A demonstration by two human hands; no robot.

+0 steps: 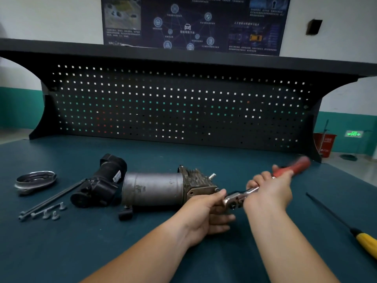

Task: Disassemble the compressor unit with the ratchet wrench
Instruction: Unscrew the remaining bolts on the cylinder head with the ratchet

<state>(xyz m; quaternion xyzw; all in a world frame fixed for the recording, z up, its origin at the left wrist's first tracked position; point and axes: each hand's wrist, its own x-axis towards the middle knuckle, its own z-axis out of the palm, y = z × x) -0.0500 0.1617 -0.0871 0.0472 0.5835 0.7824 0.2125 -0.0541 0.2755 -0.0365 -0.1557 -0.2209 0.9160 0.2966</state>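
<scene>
**Ratchet Wrench Engaged at Right End of Compressor Unit**

The compressor unit (pixel 159 188) lies on its side on the green workbench (pixel 204 262). The left hand (pixel 206 215) grasps the unit's right end with curled fingers, the thumb against the wrench head. The right hand (pixel 269 186) is clenched round the ratchet wrench (pixel 240 196) shank. Its red handle, blurred, points away from the unit to the right.

Just left of the unit lies a black housing (pixel 102 182). Further left are two long bolts (pixel 53 198), several short bolts (pixel 51 213) and a metal cap (pixel 35 179). Well right of the unit lies a yellow-handled screwdriver (pixel 346 225).
</scene>
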